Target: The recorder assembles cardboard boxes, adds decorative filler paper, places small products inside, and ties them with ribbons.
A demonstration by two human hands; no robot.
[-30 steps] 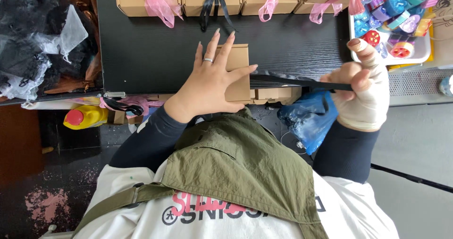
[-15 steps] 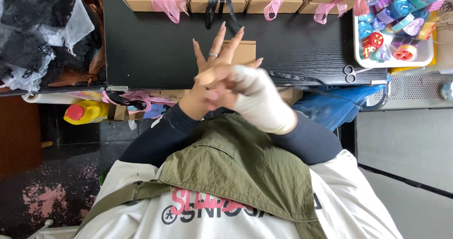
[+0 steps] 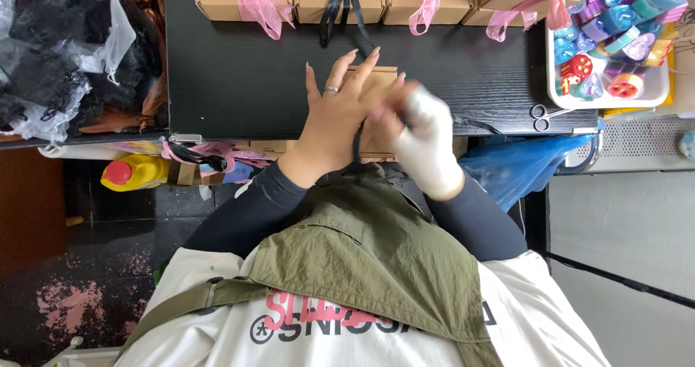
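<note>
Brown cardboard box (image 3: 376,77) at black woodgrain tabletop (image 3: 232,85) near edge; left hand (image 3: 340,114) flat, fingers spread; bandaged right hand (image 3: 420,132) pinches black ribbon (image 3: 357,144).

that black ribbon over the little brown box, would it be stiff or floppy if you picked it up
Probably floppy: the black ribbon bends loosely by the left hand. Likely light and slippery, so it may slide off the cardboard box unless the right hand keeps tension.

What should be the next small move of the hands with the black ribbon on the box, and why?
Probably draw the ribbon snug across the box. The left hand lies flat on the box, pinning it, and the right hand is beside it at the ribbon, blurred.
</note>
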